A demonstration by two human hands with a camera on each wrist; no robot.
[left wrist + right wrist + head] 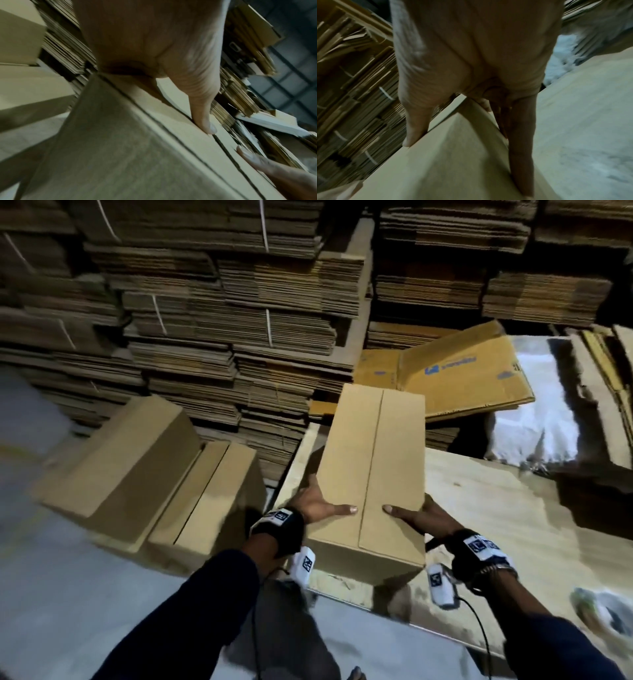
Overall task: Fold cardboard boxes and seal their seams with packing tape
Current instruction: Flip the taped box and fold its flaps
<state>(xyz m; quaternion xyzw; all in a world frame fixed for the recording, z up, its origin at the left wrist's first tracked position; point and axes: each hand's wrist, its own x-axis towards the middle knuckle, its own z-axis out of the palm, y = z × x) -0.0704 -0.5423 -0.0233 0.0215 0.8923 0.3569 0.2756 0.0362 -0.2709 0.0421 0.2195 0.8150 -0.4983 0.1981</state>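
Head view: both hands (317,503) (419,517) clasping plain box (371,460); blue print beyond unreadable.

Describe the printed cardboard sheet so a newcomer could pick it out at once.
Start at the wall of bundled flat cardboard stacks at the back, then drop to their foot at right. Just beyond the plain folded box that both hands hold lies a flattened yellowish sheet. It alone carries blue printing; the cardboard around it is plain brown.
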